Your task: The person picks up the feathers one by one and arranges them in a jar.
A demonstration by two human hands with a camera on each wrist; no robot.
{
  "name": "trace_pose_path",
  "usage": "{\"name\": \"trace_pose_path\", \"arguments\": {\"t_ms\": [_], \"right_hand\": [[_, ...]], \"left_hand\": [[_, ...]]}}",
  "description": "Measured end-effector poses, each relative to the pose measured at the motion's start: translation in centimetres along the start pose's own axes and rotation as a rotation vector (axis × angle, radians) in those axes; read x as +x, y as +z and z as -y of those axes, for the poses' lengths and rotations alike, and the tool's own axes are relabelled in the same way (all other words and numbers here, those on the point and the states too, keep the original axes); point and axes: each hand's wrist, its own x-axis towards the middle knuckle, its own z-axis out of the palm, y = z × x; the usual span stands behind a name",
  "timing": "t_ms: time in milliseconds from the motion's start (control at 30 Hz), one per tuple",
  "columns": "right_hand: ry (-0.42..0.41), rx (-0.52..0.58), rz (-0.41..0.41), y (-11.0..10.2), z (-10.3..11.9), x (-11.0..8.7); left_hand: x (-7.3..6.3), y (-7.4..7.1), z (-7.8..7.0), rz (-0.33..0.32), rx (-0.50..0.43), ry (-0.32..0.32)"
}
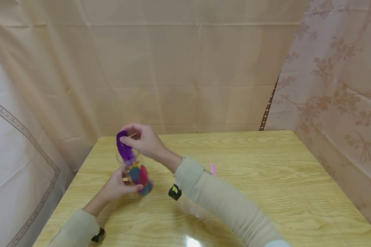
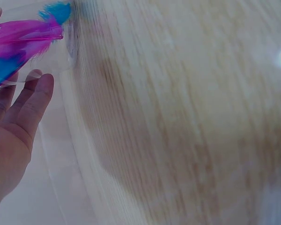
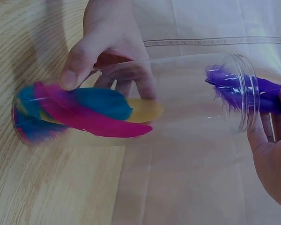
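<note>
A clear plastic jar (image 3: 187,89) with a ridged screw neck holds pink, blue and yellow feathers (image 3: 100,110) near its base. My left hand (image 1: 119,185) grips the jar around its lower side, as the right wrist view also shows. At the jar's mouth, my right hand (image 1: 146,140) pinches purple feathers (image 1: 123,147) between thumb and fingers. Their fluffy lower end is inside the neck, and the upper part sticks out. In the left wrist view, a pink feather (image 2: 28,37) shows through the jar wall.
On the wooden table (image 1: 250,154), a pink feather (image 1: 212,168) lies beyond my right forearm, partly hidden by it. A faint transparent object (image 1: 193,209) sits beside that sleeve, its kind unclear. Beige cloth (image 1: 179,68) hangs behind the table, with patterned cloth (image 1: 343,96) at right.
</note>
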Motion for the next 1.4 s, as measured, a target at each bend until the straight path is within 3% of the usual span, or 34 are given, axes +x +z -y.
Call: {"name": "trace_pose_path", "arguments": {"t_ms": [133,367,1033,1267,1400], "right_hand": [[-0.014,-0.001,0.0,0.0,0.0,0.0],[-0.005,0.094,0.015,0.2,-0.1,0.1],[-0.03,0.053,0.025,-0.1,0.0,-0.1],[-0.071,-0.016,0.061,-2.0,0.8,-0.3],[-0.034,-0.041,0.086,-4.1,1.4,-1.1]], "left_hand": [[0.0,-0.1,-0.1,0.001,0.007,0.004],[-0.1,0.0,-0.2,0.0,0.004,0.002],[-0.1,-0.1,-0.2,0.008,0.034,-0.01],[-0.1,-0.2,0.0,0.006,0.012,-0.009],[-0.2,-0.2,0.0,0.002,0.027,-0.018]]}}
